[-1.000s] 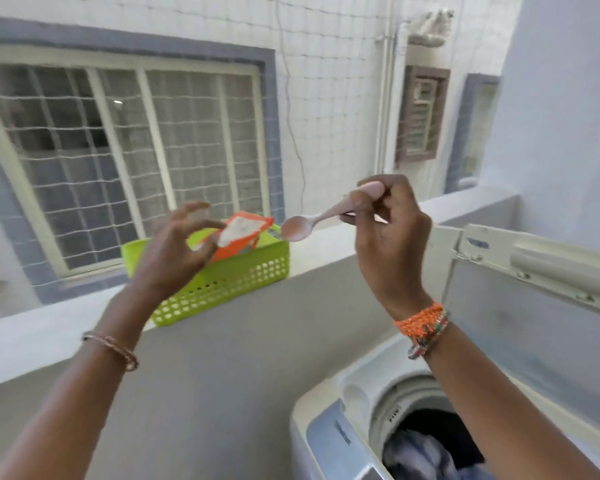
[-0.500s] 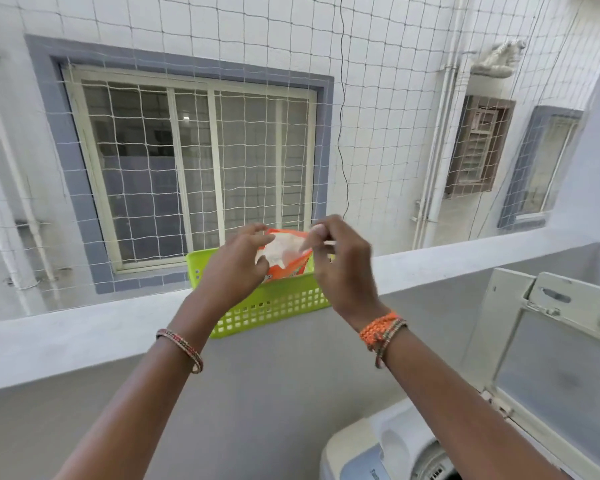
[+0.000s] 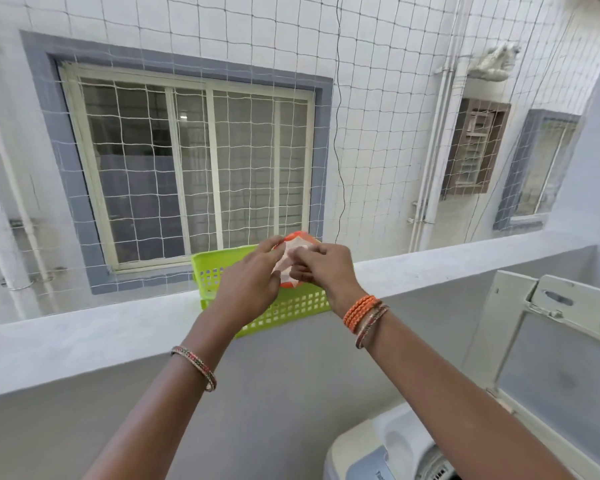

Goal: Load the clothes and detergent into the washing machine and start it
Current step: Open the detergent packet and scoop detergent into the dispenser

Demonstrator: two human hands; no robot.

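An orange and white detergent packet [image 3: 293, 252] stands in a green plastic basket [image 3: 291, 306] on the ledge. My left hand [image 3: 248, 284] pinches the packet's left side. My right hand [image 3: 321, 268] holds the packet's top from the right; the spoon is not visible in it. Both hands meet over the packet's mouth and hide most of it. The top-loading washing machine [image 3: 385, 445] sits at the bottom right with its lid [image 3: 551, 358] raised. Its drum and the clothes are out of view.
The grey ledge [image 3: 101, 334] runs across the view with a low wall below it. A rope safety net [image 3: 378, 98] spans the opening beyond, with a building's windows behind it. The lid stands upright close to my right forearm.
My right hand brought the spoon from above the machine to the packet, and the spoon has gone out of sight. The view rose, so the drum left the frame. Both hands now grip the packet.
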